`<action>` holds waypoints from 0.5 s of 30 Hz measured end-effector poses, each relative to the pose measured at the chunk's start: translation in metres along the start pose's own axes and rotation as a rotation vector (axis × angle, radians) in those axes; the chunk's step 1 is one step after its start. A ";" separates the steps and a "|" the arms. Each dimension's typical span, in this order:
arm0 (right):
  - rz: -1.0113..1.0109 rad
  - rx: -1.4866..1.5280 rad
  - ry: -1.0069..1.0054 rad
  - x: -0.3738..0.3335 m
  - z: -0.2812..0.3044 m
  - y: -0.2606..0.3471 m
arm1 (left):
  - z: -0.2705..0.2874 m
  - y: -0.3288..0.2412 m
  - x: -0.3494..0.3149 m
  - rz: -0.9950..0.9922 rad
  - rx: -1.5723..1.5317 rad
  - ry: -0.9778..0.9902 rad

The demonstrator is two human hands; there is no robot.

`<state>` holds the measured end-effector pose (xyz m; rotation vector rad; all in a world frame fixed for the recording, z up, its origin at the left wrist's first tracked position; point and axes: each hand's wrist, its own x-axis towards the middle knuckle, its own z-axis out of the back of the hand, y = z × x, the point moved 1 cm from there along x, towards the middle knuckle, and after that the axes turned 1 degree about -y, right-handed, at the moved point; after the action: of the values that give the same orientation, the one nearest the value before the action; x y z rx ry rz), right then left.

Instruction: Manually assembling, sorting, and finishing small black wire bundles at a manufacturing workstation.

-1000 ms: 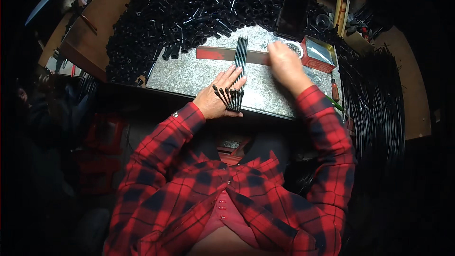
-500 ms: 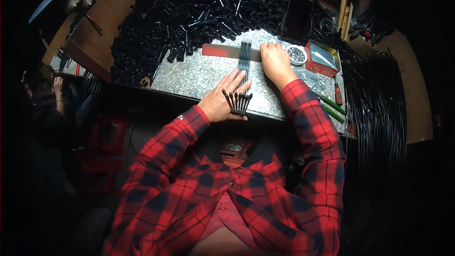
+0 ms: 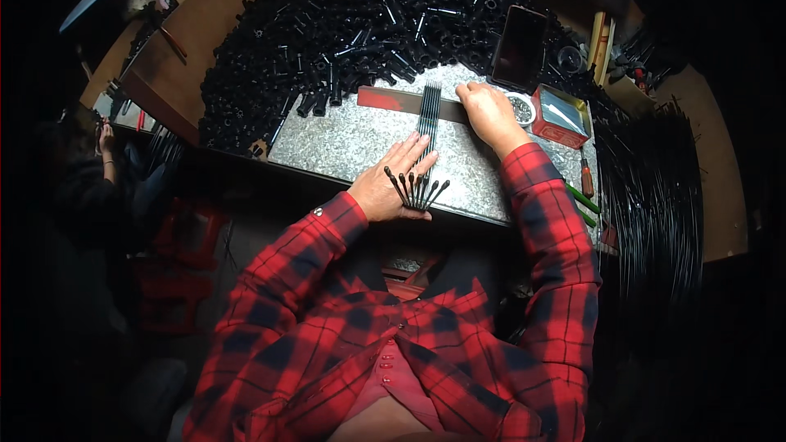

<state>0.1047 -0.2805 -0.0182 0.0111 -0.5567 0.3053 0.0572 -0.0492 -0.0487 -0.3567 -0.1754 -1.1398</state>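
A row of thin dark rods (image 3: 431,115) lies side by side across a flat bar (image 3: 389,100), which is partly red and partly dark brown. My left hand (image 3: 385,190) rests over the rods near the table's front edge, its fingers stretched out flat on them. Beside its palm, the rods' black knobbed ends (image 3: 412,181) fan out. At the bar's right end, my right hand (image 3: 493,115) is closed, fingertips on the bar; its hidden underside leaves the exact grip unclear.
A large heap of black tubular parts (image 3: 344,33) fills the back. Rightward are a dark phone (image 3: 519,45), a white bowl of small metal pieces (image 3: 521,109), a red tin (image 3: 561,119), a screwdriver (image 3: 586,178), green handles (image 3: 583,198) and bundled rods (image 3: 655,188). Another person's hand (image 3: 106,141) shows far left.
The knobbed ends are spread wider beside my left hand. The whole view has shifted slightly. Both hands keep their places at the rods and bar.
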 end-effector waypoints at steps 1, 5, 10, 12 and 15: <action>0.044 -0.016 0.013 -0.001 -0.001 0.000 | 0.000 0.000 0.000 0.003 -0.001 0.006; 0.054 -0.102 0.017 -0.005 -0.005 -0.003 | 0.000 0.000 0.001 0.010 -0.002 0.024; 0.026 -0.161 0.049 -0.005 -0.004 -0.003 | 0.000 0.001 0.001 0.017 0.006 0.041; 0.025 -0.169 0.048 -0.005 -0.004 -0.004 | 0.000 0.001 0.002 0.016 0.012 0.046; 0.025 -0.176 0.045 -0.006 -0.004 -0.004 | 0.000 0.000 0.003 0.024 0.014 0.050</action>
<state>0.1035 -0.2857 -0.0244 -0.1724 -0.5380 0.2796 0.0579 -0.0516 -0.0481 -0.3166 -0.1353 -1.1220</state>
